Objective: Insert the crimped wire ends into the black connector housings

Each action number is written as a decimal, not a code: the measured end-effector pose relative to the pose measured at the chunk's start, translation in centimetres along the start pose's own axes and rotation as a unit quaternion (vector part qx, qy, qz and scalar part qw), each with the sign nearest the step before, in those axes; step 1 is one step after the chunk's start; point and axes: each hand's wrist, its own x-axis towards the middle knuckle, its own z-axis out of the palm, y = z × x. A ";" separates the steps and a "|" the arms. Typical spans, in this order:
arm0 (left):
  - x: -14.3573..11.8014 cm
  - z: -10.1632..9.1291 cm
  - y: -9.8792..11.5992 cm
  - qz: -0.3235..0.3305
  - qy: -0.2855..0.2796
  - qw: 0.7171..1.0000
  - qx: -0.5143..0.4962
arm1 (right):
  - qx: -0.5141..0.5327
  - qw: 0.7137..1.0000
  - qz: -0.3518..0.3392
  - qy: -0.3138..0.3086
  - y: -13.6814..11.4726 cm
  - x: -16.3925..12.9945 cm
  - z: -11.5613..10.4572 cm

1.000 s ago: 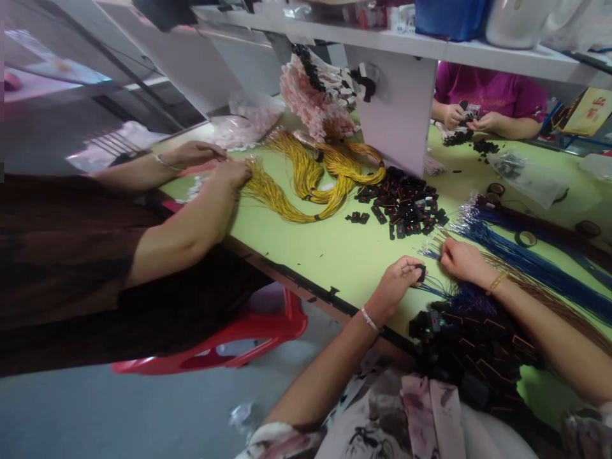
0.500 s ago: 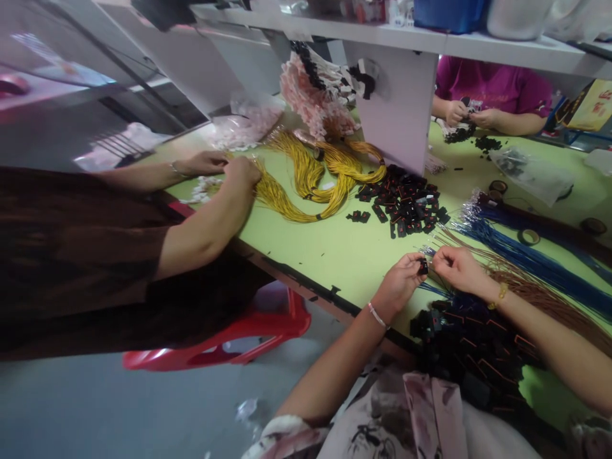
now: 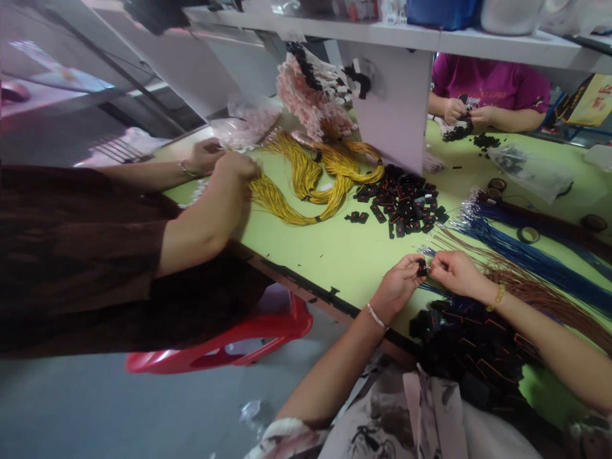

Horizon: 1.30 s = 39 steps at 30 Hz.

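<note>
Connectors [image 3: 473, 347], finished, black with wires attached: heaped nearest me at the table [image 3: 344, 252] edge, just below my wrists.

Left hand [image 3: 399, 284]: above that heap, fingers pinched shut on one small black housing [image 3: 422, 268].

Right hand [image 3: 454, 273]: touching the housing from the other side, fingertips closed narrow at its end; whether a wire is between them I cannot tell, too small.

Blue wires [image 3: 530, 258]: a long bundle running from just beyond my right hand out along the table to the right.

Brown wires [image 3: 540, 293]: beside the blue wires, on the side nearer me, passing under my right forearm.

Loose housings [image 3: 404, 204]: black pile farther along the table from my hands, well apart from them.

Tape rolls [image 3: 528, 235]: past the blue wires.

Yellow wires [image 3: 310, 182]: looped bundles left of the loose housings.

Co-worker's hands [image 3: 229, 167]: at the near end of the yellow wires, on the left edge of the table; red stool [image 3: 229, 338] under that person.

Divider [image 3: 394, 108]: white upright panel behind the loose housings, pink and black parts stacked to its left.

Second co-worker, magenta sleeve [image 3: 492, 83]: beyond the divider, at the far side of the table.
</note>
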 end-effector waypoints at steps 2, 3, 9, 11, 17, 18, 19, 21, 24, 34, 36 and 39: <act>0.0 0.0 -0.1 0.005 0.001 1.000 0.002 | 0.002 1.000 -0.004 0.000 0.1 0.0 0.1; 0.0 0.0 -0.1 0.010 0.004 1.000 0.002 | 0.004 1.000 -0.008 0.000 0.1 0.0 0.1; -0.1 0.2 -0.7 0.041 0.037 0.998 0.044 | -0.002 1.000 -0.029 -0.008 0.2 0.1 0.3; -0.1 0.2 -0.8 0.044 0.049 0.997 0.045 | -0.027 0.999 -0.047 -0.008 0.2 0.1 0.5; 0.3 0.4 -0.9 0.048 0.058 0.997 0.033 | -0.107 0.991 -0.074 -0.014 0.3 0.2 0.6; 0.3 0.4 -0.9 0.047 0.059 0.996 0.038 | -0.096 0.993 -0.072 -0.020 0.3 0.2 0.5; 0.3 0.4 -0.9 0.045 0.060 0.996 0.039 | -0.078 0.994 -0.072 -0.025 0.3 0.2 0.4; 0.3 0.4 -0.9 0.042 0.065 0.996 0.035 | -0.042 0.996 -0.073 -0.027 0.3 0.2 0.2; 0.1 0.6 -1.1 0.049 0.070 0.995 0.043 | -0.033 0.997 -0.061 -0.025 0.2 0.0 0.4; -0.3 1.1 -1.1 0.057 0.076 0.992 0.087 | -0.086 0.996 -0.010 -0.021 1.4 1.8 -1.2; -0.3 1.1 -1.0 0.052 0.068 0.992 0.096 | -0.156 0.987 0.046 0.009 2.2 3.2 -1.4; -0.3 1.1 -0.8 0.048 0.055 0.992 0.107 | -0.241 0.966 0.096 -0.005 2.9 4.8 -0.8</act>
